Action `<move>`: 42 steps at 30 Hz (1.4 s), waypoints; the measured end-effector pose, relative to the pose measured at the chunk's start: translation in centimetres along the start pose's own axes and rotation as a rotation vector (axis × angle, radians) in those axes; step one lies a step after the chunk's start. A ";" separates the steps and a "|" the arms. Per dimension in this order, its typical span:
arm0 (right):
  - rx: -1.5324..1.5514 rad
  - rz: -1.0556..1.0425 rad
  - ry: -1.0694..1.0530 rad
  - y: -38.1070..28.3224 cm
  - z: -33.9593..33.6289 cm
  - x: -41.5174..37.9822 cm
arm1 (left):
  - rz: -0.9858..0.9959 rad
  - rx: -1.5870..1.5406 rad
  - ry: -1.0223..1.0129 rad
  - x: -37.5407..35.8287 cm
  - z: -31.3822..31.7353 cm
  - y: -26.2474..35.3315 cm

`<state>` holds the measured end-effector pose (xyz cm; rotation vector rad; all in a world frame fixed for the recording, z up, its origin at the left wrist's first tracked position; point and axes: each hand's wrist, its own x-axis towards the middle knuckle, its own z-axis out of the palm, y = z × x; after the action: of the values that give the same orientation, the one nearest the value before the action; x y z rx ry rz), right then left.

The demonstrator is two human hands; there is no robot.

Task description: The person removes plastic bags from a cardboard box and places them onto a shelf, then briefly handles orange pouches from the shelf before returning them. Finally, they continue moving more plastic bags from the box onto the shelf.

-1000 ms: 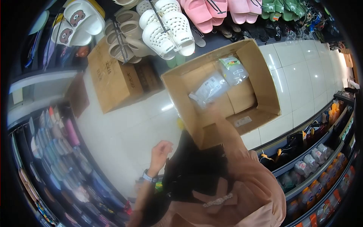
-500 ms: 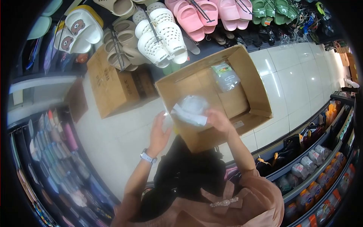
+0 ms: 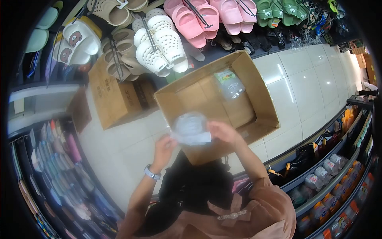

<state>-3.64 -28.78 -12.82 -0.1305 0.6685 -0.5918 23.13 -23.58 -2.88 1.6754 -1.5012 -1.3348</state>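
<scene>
Between my two hands hangs a clear plastic-wrapped package (image 3: pixel 190 122), blurred, with a white strip along its near side. What is inside it cannot be made out. The fingers of my left hand (image 3: pixel 164 148) are closed on its left edge. On the other side my right hand (image 3: pixel 223 132) grips its right edge. Beneath the package stands an open cardboard box (image 3: pixel 199 89). Another plastic-bagged item with a green and white label (image 3: pixel 229 84) lies inside the box, towards its far right.
A second cardboard box (image 3: pixel 115 93) is on the tiled floor to the left. Pink slides (image 3: pixel 195 24), white clogs (image 3: pixel 163 46) and green sandals (image 3: pixel 280 14) hang along the far shelf. Racks of packaged goods (image 3: pixel 318 177) run along the right, with more hanging goods (image 3: pixel 59 167) at left.
My left hand has moved in and closed on the package's left edge, where before it was open and apart. The package has shifted slightly nearer to me.
</scene>
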 end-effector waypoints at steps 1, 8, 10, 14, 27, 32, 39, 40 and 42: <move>-0.109 0.014 -0.039 -1.3 -0.4 0.4 | -0.003 -0.002 0.007 -0.5 0.2 1.0; -1.881 -0.656 0.814 -9.4 -8.6 10.4 | -0.162 -0.359 0.304 -3.8 0.5 3.7; -2.011 -0.643 0.877 -10.0 -11.4 11.8 | -0.179 -0.382 0.345 -4.4 0.7 4.3; -2.410 -0.409 0.908 -6.5 -15.3 12.5 | -0.171 -0.365 0.373 -5.6 1.0 4.5; -2.202 -0.087 0.597 -4.4 -10.4 13.2 | -0.150 -0.439 0.480 -8.0 0.4 5.1; -2.163 -0.585 0.477 -2.0 -8.3 16.5 | -0.125 -0.395 0.542 -10.4 -0.8 5.5; -2.279 -0.332 0.827 -1.1 -4.5 20.1 | -0.161 -0.397 0.702 -14.6 -1.8 3.6; -2.282 -0.326 0.840 -1.0 -5.0 20.6 | -0.166 -0.401 0.748 -15.4 -2.0 2.9; -2.259 -0.269 0.983 -0.9 -6.1 22.1 | -0.171 -0.315 0.731 -17.1 -2.0 1.2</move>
<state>6.07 -41.35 -29.38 -2.1495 2.0315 0.2068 26.10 -8.21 4.41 1.8209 -0.7033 -0.8235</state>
